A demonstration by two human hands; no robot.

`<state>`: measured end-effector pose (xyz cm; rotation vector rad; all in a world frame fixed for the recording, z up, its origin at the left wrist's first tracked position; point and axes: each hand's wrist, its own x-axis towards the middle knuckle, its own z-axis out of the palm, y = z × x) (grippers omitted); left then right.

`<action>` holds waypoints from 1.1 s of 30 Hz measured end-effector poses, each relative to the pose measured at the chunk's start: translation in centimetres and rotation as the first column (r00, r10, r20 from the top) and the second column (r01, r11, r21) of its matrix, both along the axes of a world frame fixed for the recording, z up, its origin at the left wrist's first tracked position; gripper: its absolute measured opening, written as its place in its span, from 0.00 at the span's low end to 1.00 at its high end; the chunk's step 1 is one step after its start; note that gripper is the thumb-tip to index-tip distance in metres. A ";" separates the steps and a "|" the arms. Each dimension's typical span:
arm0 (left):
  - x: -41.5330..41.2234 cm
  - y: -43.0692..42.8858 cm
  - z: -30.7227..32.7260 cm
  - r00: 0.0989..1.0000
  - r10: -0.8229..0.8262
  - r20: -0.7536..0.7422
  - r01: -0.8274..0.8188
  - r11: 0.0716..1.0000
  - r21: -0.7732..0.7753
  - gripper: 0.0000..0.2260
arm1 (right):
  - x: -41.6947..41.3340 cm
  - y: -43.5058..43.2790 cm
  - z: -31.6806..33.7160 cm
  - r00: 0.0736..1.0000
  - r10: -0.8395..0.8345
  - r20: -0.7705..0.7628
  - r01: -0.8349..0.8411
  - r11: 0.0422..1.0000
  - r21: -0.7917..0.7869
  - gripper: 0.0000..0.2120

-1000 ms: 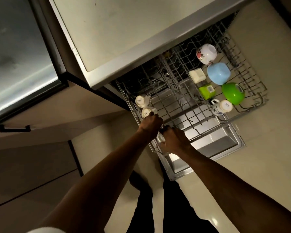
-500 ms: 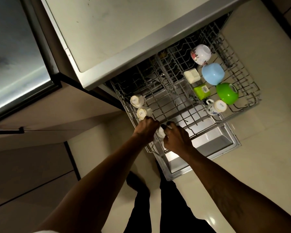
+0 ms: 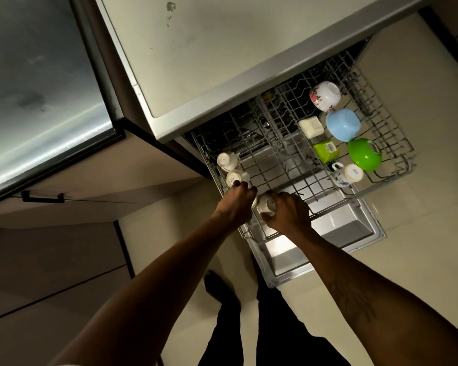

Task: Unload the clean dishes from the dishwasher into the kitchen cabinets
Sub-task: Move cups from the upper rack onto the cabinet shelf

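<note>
From the head camera, a pulled-out dishwasher rack (image 3: 397, 165) is seen from above, under a pale counter (image 3: 222, 48). At the rack's front left corner a small white cup (image 3: 266, 206) is gripped by the curled fingers of the right hand (image 3: 288, 212); it is held tilted, its long axis running roughly across towards the left hand (image 3: 236, 204). The left fingers are bent down against the nearer of two upturned cups (image 3: 236, 178); whether it is gripped cannot be told. One patterned mug (image 3: 348, 174) is seen bottom-up on the right side. Three bowls are counted there, all mouth-down: floral bowl (image 3: 324, 96), blue bowl (image 3: 343, 125), green bowl (image 3: 364, 154). Two square tubs are set beside them, a white tub (image 3: 311, 126) and a green tub (image 3: 325, 150).
</note>
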<state>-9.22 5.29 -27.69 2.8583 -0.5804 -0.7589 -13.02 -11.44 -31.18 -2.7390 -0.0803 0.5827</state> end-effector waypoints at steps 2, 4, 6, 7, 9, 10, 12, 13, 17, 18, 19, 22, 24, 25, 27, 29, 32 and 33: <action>-0.5 0.5 1.6 1.000 0.015 -0.014 -0.015 1.000 -0.019 0.20 | -0.5 -0.3 1.6 0.999 -0.035 0.020 0.034 0.998 0.054 0.32; -1.1 1.0 3.8 1.000 0.026 -0.018 -0.026 0.999 -0.029 0.23 | -0.9 -0.6 4.0 0.998 -0.061 0.023 0.059 0.994 0.096 0.34; -1.5 1.4 6.2 1.000 0.021 0.003 -0.021 1.000 -0.023 0.25 | -1.2 -0.8 6.1 0.996 -0.083 0.024 0.079 0.988 0.135 0.35; -1.5 1.6 7.7 1.000 0.021 0.018 -0.021 0.999 -0.025 0.25 | -1.2 -0.9 7.4 0.996 -0.087 0.034 0.081 0.985 0.150 0.35; -1.6 2.3 10.7 0.998 0.032 0.046 -0.031 0.999 -0.037 0.25 | -1.1 -0.7 10.0 0.994 -0.090 0.069 0.077 0.980 0.181 0.34; -1.5 2.7 12.1 0.996 0.039 0.079 -0.036 0.998 -0.043 0.24 | -0.8 -0.6 11.2 0.991 -0.096 0.097 0.075 0.977 0.201 0.34; -1.2 3.9 14.4 0.986 0.065 0.154 -0.058 0.997 -0.046 0.19 | -0.2 -0.3 13.4 0.982 -0.100 0.158 0.060 0.969 0.240 0.33; -1.3 4.6 15.5 0.980 0.089 0.181 -0.081 0.995 -0.051 0.17 | 0.0 0.1 14.6 0.979 -0.092 0.183 0.044 0.967 0.252 0.33; -2.1 7.6 19.9 0.954 0.172 0.246 -0.147 0.982 -0.118 0.18 | 0.7 2.2 18.9 0.957 -0.047 0.286 -0.043 0.953 0.299 0.34; -2.5 8.5 21.0 0.945 0.199 0.258 -0.163 0.975 -0.153 0.19 | 0.9 3.0 19.9 0.948 -0.038 0.315 -0.067 0.947 0.315 0.33; -2.8 9.6 22.1 0.934 0.229 0.273 -0.181 0.965 -0.188 0.20 | 1.2 4.2 21.0 0.937 -0.027 0.348 -0.094 0.941 0.326 0.33; -3.3 13.4 25.4 0.890 0.297 0.347 -0.213 0.942 -0.259 0.24 | 2.5 8.1 24.3 0.901 -0.008 0.434 -0.162 0.922 0.353 0.31; -3.6 16.7 27.7 0.844 0.345 0.411 -0.236 0.926 -0.294 0.26 | 3.2 11.5 26.9 0.866 0.018 0.500 -0.226 0.906 0.357 0.31; -3.5 18.5 28.9 0.817 0.368 0.444 -0.249 0.919 -0.305 0.27 | 3.6 13.5 28.3 0.848 0.038 0.528 -0.259 0.899 0.352 0.31; -3.5 22.1 31.2 0.771 0.393 0.501 -0.271 0.915 -0.300 0.26 | 4.3 17.2 31.1 0.810 0.054 0.584 -0.305 0.890 0.340 0.32; -3.8 26.2 33.3 0.733 0.400 0.551 -0.283 0.915 -0.289 0.26 | 4.7 21.4 33.4 0.764 0.058 0.642 -0.349 0.874 0.337 0.32; -4.3 32.2 36.5 0.676 0.413 0.611 -0.286 0.910 -0.299 0.25 | 5.3 27.5 36.7 0.709 0.073 0.702 -0.411 0.851 0.326 0.32; -4.5 34.2 37.5 0.660 0.422 0.622 -0.296 0.907 -0.301 0.24 | 5.5 29.5 37.9 0.686 0.078 0.723 -0.431 0.845 0.318 0.32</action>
